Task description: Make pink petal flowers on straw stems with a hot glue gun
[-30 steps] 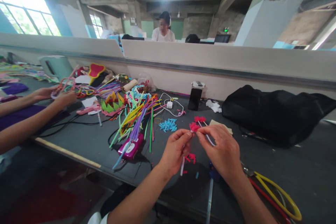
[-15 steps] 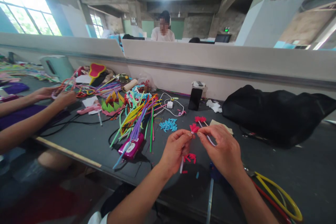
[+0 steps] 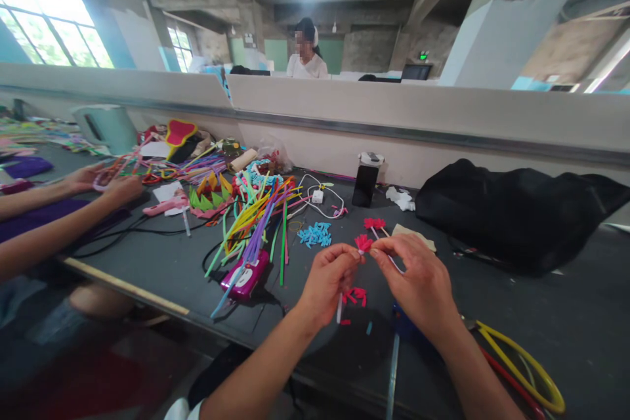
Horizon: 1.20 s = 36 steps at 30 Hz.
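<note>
In my left hand (image 3: 327,282) the fingers are closed on the pale stem of a red pipe-cleaner flower (image 3: 363,243), held upright above the table. My right hand (image 3: 416,275) pinches at the base of the same flower, its thumb and forefinger nearly meeting the left ones. A second red flower (image 3: 374,223) on a pale stem lies just beyond. Below my hands are short red pipe-cleaner pieces (image 3: 355,295) and one small blue piece (image 3: 369,327). Under my right wrist sits a dark blue tool, partly hidden, with a clear stick (image 3: 394,367) reaching toward me.
Left of my hands lie cut blue pieces (image 3: 315,234), a bundle of coloured pipe cleaners (image 3: 256,223) and a magenta device (image 3: 246,277). Behind stands a phone (image 3: 365,186). At right are a black bag (image 3: 512,216) and yellow-and-red handles (image 3: 522,357). A co-worker's hands (image 3: 121,189) work at far left.
My hands stay almost in place, still pinching the flower, whose red petals look slightly more upright. The co-worker's hands at left shifted a little. The person behind the partition turned their head.
</note>
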Each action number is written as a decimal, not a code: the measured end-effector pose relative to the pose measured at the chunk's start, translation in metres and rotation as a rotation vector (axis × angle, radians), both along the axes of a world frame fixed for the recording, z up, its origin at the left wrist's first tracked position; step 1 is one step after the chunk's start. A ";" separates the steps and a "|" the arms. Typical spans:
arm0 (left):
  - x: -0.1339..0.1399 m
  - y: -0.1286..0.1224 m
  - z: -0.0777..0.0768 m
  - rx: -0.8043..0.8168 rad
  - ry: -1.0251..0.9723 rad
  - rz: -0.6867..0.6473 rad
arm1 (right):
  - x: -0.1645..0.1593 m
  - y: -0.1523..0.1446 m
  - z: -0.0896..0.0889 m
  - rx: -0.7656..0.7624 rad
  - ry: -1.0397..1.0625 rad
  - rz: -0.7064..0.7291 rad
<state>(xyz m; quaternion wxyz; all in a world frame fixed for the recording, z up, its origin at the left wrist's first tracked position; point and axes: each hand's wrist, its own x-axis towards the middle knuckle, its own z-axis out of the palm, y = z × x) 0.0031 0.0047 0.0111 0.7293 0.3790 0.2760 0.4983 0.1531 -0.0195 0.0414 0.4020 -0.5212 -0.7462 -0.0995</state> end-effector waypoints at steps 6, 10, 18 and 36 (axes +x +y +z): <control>-0.001 -0.001 0.003 0.001 -0.005 -0.016 | 0.000 -0.001 0.001 -0.009 -0.006 0.000; -0.001 -0.001 0.002 0.014 -0.008 -0.020 | 0.000 -0.002 0.001 -0.019 0.010 0.012; -0.003 0.002 -0.001 -0.038 -0.094 -0.115 | 0.000 -0.003 0.000 -0.024 0.025 0.017; -0.002 0.002 0.001 -0.072 -0.087 -0.139 | -0.004 -0.006 0.004 -0.015 0.024 -0.004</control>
